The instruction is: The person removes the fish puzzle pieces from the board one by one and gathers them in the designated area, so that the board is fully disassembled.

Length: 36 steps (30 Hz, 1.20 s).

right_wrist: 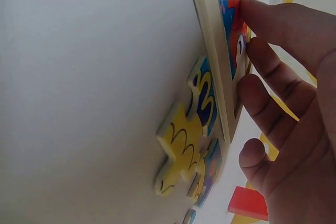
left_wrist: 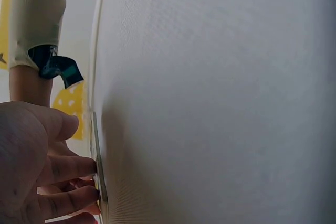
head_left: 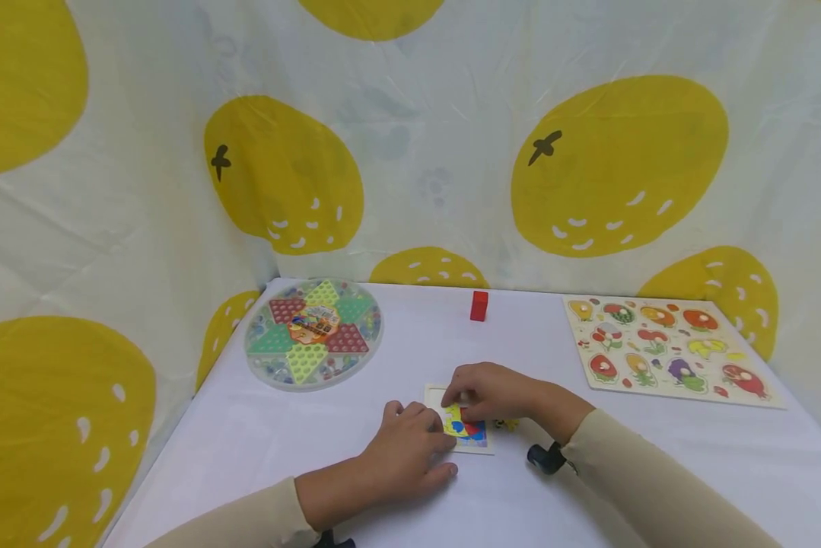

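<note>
A small jigsaw puzzle in a pale wooden frame (head_left: pixel 480 449) lies on the white table between the hands. My right hand (head_left: pixel 495 392) reaches over it, thumb and fingers around a red puzzle piece (right_wrist: pixel 239 22) inside the frame, as the right wrist view shows. My left hand (head_left: pixel 406 453) rests its fingertips on the frame's near left side, with the thumb spread apart. Beside the frame, under the right hand, lie loose pieces, among them a yellow and blue one (right_wrist: pixel 184 140). The right hand covers part of the puzzle in the head view.
A round Chinese checkers board (head_left: pixel 314 335) lies at the back left. A red block (head_left: pixel 478 305) stands at the back middle, and a fruit peg puzzle (head_left: pixel 670 346) lies at the right. A patterned curtain (head_left: pixel 437 152) hangs behind the table.
</note>
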Each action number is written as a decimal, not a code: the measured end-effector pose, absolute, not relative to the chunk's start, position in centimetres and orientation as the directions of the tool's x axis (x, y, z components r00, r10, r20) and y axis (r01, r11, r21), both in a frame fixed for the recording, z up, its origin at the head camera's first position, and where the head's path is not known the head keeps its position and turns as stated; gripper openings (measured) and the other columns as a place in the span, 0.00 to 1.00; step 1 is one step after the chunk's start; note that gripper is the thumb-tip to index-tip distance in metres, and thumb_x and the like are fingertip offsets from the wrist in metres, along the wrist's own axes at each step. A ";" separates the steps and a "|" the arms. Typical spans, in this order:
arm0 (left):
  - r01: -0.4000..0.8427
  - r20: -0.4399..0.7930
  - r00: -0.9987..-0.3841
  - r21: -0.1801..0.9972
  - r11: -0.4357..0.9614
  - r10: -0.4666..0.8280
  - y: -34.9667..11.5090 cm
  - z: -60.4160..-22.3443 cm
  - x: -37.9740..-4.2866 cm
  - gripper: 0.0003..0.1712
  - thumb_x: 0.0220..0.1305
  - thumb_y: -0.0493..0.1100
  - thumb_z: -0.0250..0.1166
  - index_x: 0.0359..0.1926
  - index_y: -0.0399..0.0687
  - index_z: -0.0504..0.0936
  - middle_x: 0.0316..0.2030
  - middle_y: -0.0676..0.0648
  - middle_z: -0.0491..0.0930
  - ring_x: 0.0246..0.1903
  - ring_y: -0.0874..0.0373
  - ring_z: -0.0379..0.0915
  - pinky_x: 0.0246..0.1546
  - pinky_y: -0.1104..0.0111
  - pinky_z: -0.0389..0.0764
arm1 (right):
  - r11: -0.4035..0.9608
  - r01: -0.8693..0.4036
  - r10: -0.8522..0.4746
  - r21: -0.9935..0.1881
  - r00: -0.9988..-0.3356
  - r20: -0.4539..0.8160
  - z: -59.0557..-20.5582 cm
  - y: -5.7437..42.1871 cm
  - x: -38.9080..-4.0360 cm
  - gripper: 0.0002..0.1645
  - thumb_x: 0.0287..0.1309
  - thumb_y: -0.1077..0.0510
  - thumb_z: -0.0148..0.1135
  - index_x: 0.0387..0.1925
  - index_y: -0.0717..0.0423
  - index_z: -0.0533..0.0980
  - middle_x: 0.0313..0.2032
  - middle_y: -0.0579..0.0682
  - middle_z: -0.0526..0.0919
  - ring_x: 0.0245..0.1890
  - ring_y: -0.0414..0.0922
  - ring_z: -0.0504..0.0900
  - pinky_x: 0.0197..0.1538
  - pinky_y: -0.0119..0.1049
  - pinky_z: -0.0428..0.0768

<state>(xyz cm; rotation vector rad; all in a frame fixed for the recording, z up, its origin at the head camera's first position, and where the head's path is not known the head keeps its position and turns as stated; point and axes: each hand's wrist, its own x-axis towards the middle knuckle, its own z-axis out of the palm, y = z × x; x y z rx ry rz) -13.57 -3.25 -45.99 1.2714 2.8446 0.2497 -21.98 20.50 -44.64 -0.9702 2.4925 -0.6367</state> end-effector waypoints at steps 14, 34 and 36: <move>0.723 0.026 -0.684 0.161 0.672 0.729 -2.9 -46.1 -13.8 0.21 0.72 0.66 0.66 0.58 0.67 0.91 0.49 0.58 0.80 0.54 0.59 0.70 0.51 0.51 0.65 | 0.664 -0.495 -0.693 -0.561 -0.690 -0.211 -45.2 20.6 -22.2 0.16 0.65 0.59 0.76 0.50 0.35 0.88 0.44 0.33 0.81 0.44 0.38 0.77 0.50 0.36 0.79; 0.728 0.030 -0.678 0.167 0.665 0.735 -2.9 -46.1 -13.7 0.21 0.71 0.64 0.67 0.58 0.66 0.91 0.48 0.57 0.80 0.54 0.59 0.69 0.51 0.50 0.65 | 0.702 -0.446 -0.657 -0.555 -0.707 -0.262 -45.0 20.2 -21.9 0.19 0.62 0.61 0.77 0.49 0.35 0.87 0.46 0.33 0.81 0.48 0.38 0.77 0.53 0.35 0.81; 0.729 0.030 -0.677 0.166 0.665 0.735 -2.9 -46.1 -13.7 0.21 0.71 0.64 0.67 0.58 0.66 0.91 0.48 0.57 0.80 0.54 0.59 0.69 0.51 0.50 0.65 | 0.709 -0.445 -0.649 -0.548 -0.714 -0.261 -45.0 20.1 -21.8 0.19 0.61 0.61 0.78 0.48 0.34 0.86 0.46 0.32 0.81 0.49 0.38 0.77 0.55 0.36 0.81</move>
